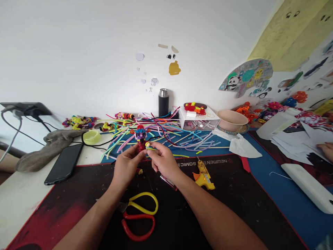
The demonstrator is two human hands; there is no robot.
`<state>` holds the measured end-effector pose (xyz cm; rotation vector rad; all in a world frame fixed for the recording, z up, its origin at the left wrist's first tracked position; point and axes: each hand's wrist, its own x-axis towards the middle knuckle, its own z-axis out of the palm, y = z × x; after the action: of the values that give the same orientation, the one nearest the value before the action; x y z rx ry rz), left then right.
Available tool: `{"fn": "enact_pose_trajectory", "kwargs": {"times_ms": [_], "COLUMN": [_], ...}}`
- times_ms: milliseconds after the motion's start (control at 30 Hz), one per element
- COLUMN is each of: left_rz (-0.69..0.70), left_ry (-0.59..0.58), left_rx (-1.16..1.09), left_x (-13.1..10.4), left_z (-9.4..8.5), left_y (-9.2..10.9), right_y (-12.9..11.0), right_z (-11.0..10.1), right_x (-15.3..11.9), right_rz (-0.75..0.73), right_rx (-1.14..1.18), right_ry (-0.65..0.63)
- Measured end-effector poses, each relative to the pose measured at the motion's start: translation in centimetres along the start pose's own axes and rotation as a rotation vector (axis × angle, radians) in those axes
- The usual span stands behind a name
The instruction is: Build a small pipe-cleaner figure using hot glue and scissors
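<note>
My left hand (126, 163) is closed around the lower part of a small pipe-cleaner doll (141, 134), which stands upright with a blue and red headdress and a glittery red body. Beside the doll, my right hand (163, 162) pinches a small yellow piece (147, 144) against its side; whether the two are joined I cannot tell. Scissors (143, 203) with one yellow and one red handle lie below my hands, their blades partly hidden by my left forearm. To the right of my right hand rests a yellow glue gun (204, 177). Under my right wrist a small pinkish packet (168, 182) shows.
Many coloured pipe cleaners (125, 139) spread behind my hands. A black thermos (163, 104), a white box (200, 121) and a pink bowl (232, 119) stand along the wall. A phone (63, 165) lies left. Another person's hand (326, 149) shows at the right edge near papers.
</note>
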<state>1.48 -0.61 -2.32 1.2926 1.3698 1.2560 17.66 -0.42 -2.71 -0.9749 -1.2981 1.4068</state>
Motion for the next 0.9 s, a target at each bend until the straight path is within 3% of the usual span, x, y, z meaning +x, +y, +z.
{"fn": "enact_pose_trajectory", "kwargs": {"times_ms": [900], "left_rz": [-0.049], "left_ry": [-0.004], "left_rx": [-0.077], "left_x": [0.19], "left_z": [0.03], "left_y": [-0.10], "right_y": [0.30], "right_z": [0.10], "right_x": [-0.03], "right_rz": [0.004], "right_rx": [0.041], "right_ry": [0.004]}}
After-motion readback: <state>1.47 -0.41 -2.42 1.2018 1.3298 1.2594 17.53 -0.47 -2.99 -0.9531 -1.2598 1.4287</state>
